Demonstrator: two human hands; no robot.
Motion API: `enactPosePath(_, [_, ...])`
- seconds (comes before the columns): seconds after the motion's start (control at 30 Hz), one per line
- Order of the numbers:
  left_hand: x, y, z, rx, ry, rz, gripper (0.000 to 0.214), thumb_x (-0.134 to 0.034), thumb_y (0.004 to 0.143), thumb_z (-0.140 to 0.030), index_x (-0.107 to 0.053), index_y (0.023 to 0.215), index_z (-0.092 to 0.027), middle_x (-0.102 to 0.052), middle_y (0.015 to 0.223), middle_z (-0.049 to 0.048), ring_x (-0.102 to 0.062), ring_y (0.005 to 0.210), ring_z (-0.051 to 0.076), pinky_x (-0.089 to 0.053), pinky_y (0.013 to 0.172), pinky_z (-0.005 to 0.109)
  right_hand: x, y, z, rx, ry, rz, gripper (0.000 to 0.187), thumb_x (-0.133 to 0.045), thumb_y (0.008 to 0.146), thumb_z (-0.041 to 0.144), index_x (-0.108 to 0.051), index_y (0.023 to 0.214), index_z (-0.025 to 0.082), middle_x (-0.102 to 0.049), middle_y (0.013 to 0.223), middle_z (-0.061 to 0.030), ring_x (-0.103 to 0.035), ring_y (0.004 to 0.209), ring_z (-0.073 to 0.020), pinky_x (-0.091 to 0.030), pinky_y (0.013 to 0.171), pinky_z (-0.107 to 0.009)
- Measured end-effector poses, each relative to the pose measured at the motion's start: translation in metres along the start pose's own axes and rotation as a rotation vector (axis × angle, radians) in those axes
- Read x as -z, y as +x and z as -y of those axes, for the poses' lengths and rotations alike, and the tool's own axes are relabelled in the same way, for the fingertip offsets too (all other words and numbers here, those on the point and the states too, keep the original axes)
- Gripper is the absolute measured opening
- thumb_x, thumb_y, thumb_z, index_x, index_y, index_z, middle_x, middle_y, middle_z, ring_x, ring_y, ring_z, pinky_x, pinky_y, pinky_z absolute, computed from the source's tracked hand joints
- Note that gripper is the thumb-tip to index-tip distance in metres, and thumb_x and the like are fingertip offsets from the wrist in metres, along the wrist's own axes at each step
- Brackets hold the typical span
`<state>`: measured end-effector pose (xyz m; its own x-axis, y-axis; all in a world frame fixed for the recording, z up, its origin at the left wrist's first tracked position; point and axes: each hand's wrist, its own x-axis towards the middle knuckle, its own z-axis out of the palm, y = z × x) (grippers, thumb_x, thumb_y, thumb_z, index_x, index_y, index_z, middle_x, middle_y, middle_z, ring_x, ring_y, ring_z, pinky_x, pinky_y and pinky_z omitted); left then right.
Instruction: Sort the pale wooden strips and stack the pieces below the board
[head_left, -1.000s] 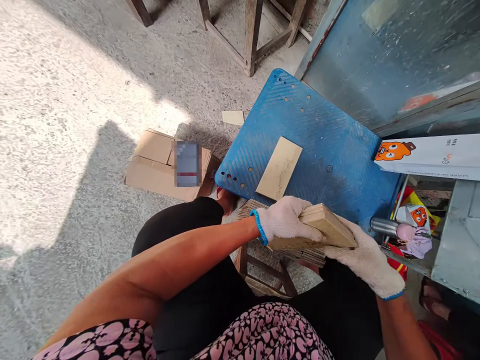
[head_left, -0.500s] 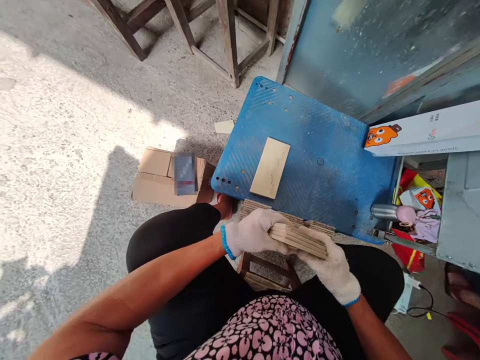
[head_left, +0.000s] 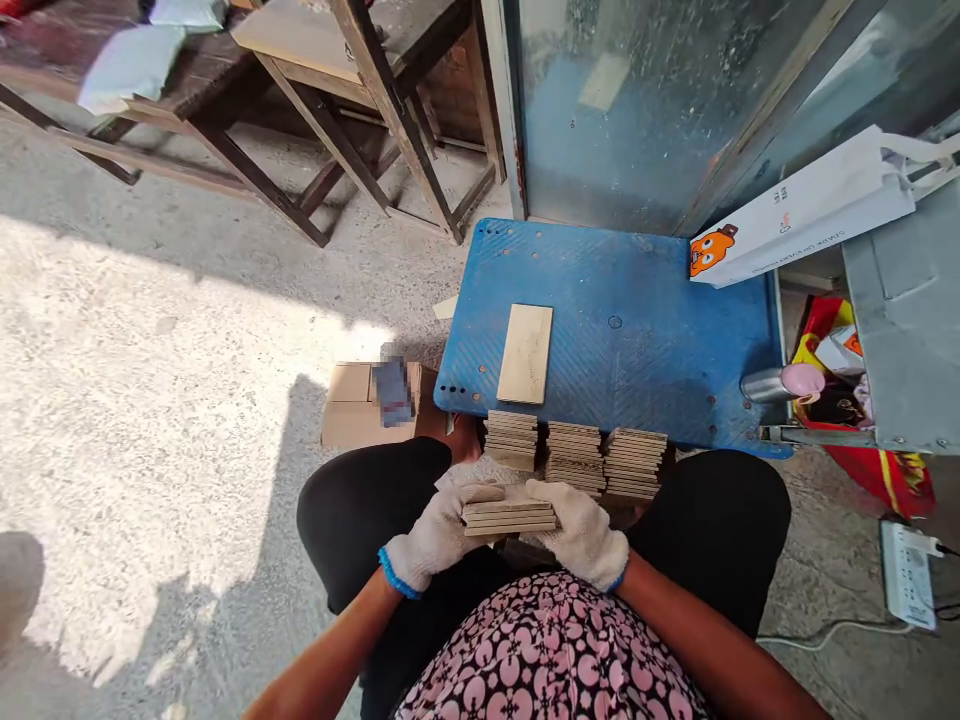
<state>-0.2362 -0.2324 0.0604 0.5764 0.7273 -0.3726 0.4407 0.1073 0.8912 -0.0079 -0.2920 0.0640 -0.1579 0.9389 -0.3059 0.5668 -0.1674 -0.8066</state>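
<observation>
Both my gloved hands hold a small stack of thin wooden boards (head_left: 508, 513) level above my lap. My left hand (head_left: 437, 534) grips its left end and my right hand (head_left: 579, 527) grips its right end, fingers wrapped round the edges. Just beyond it stand three stacks of similar boards (head_left: 574, 457) side by side on a low stool between my knees. A single board (head_left: 526, 353) lies flat on the blue platform (head_left: 637, 340) ahead.
A flattened cardboard box (head_left: 360, 405) lies on the concrete floor at the left. Wooden bench legs (head_left: 360, 110) stand at the back. A white paper bag (head_left: 802, 215), a metal flask (head_left: 772, 384) and a power strip (head_left: 906, 572) are at the right.
My hands brought the held boards down and back from beside the platform to my lap. My view rose, and the three stacks came into sight.
</observation>
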Motion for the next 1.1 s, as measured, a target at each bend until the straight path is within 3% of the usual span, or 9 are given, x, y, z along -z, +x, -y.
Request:
enactPosePath(0.13, [0.001, 0.005, 0.000, 0.110, 0.118, 0.028, 0.045, -0.078, 0.066, -0.030, -0.072, 0.107, -0.013, -0.070, 0.115, 0.0128, -0.065, 0.106, 0.027, -0.051, 0.097, 0.039, -0.003, 0.006, 0.001, -0.059, -0.020, 0.084, 0.036, -0.065, 0.085, 0.042, -0.066, 0.120, 0.033, -0.070, 0.114, 0.0015, -0.064, 0.104, -0.0178, -0.047, 0.085, -0.022])
enactPosePath(0.23, [0.005, 0.007, -0.002, 0.265, 0.106, 0.123, 0.055, -0.073, 0.065, -0.028, -0.067, 0.116, -0.011, -0.073, 0.108, 0.0097, -0.069, 0.095, 0.023, -0.056, 0.087, 0.035, -0.010, 0.010, -0.004, -0.120, -0.033, 0.129, 0.033, -0.062, 0.085, 0.045, -0.067, 0.116, 0.034, -0.071, 0.106, 0.0018, -0.065, 0.098, -0.0186, -0.046, 0.077, -0.024])
enactPosePath(0.33, [0.012, 0.008, -0.011, 0.337, 0.194, 0.178, 0.067, -0.072, 0.064, -0.030, -0.060, 0.127, -0.010, -0.069, 0.120, 0.0102, -0.068, 0.102, 0.023, -0.054, 0.092, 0.033, -0.020, 0.014, -0.014, -0.091, -0.041, 0.165, 0.033, -0.065, 0.082, 0.042, -0.067, 0.112, 0.029, -0.070, 0.105, -0.0007, -0.064, 0.099, -0.0206, -0.044, 0.078, -0.025])
enactPosePath(0.43, [0.015, 0.012, -0.025, 0.338, 0.392, 0.221, 0.077, -0.070, 0.065, -0.031, -0.052, 0.138, -0.012, -0.062, 0.132, 0.0111, -0.061, 0.117, 0.024, -0.047, 0.101, 0.031, -0.028, 0.020, -0.022, -0.047, -0.068, 0.184, 0.033, -0.065, 0.081, 0.039, -0.066, 0.111, 0.024, -0.068, 0.109, -0.0038, -0.062, 0.103, -0.0225, -0.043, 0.082, -0.027])
enactPosePath(0.53, [0.004, 0.022, -0.036, 0.369, 0.720, 0.287, 0.080, -0.073, 0.063, -0.033, -0.052, 0.139, -0.020, -0.062, 0.132, 0.0102, -0.059, 0.121, 0.028, -0.045, 0.102, 0.035, -0.032, 0.024, -0.028, -0.024, -0.082, 0.202, 0.040, -0.065, 0.082, 0.037, -0.063, 0.119, 0.023, -0.067, 0.114, -0.0059, -0.062, 0.105, -0.0233, -0.043, 0.086, -0.029])
enactPosePath(0.67, [-0.025, 0.045, -0.038, 0.343, 1.035, 0.363, 0.073, -0.074, 0.062, -0.036, -0.057, 0.132, -0.028, -0.066, 0.125, 0.0102, -0.061, 0.116, 0.034, -0.048, 0.097, 0.042, -0.034, 0.029, -0.034, -0.032, -0.059, 0.199, 0.046, -0.066, 0.081, 0.033, -0.059, 0.125, 0.023, -0.067, 0.116, -0.0062, -0.061, 0.107, -0.0231, -0.043, 0.089, -0.029])
enactPosePath(0.83, [-0.042, 0.069, -0.026, 0.318, 1.105, 0.371, 0.032, -0.057, 0.080, -0.031, -0.070, 0.108, -0.025, -0.073, 0.105, 0.0109, -0.068, 0.102, 0.032, -0.051, 0.085, 0.040, -0.038, 0.035, -0.039, -0.127, -0.085, 0.196, 0.041, -0.063, 0.083, 0.034, -0.060, 0.122, 0.023, -0.066, 0.115, -0.0075, -0.061, 0.107, -0.0238, -0.043, 0.087, -0.030])
enactPosePath(0.97, [-0.043, 0.073, -0.012, 0.319, 1.104, 0.386, 0.030, -0.055, 0.081, -0.029, -0.070, 0.107, -0.025, -0.071, 0.108, 0.0101, -0.067, 0.103, 0.031, -0.050, 0.085, 0.038, -0.041, 0.040, -0.039, -0.284, -0.119, 0.259, 0.039, -0.064, 0.083, 0.035, -0.059, 0.120, 0.023, -0.065, 0.117, -0.0076, -0.062, 0.107, -0.0229, -0.044, 0.086, -0.030])
enactPosePath(1.1, [-0.052, 0.073, -0.002, 0.363, 1.106, 0.399, 0.032, -0.058, 0.079, -0.028, -0.068, 0.109, -0.025, -0.069, 0.114, 0.0109, -0.066, 0.103, 0.028, -0.049, 0.086, 0.035, -0.043, 0.040, -0.039, -0.434, -0.163, 0.297, 0.042, -0.067, 0.080, 0.027, -0.058, 0.120, 0.016, -0.066, 0.116, -0.0148, -0.064, 0.106, -0.0270, -0.047, 0.083, -0.035])
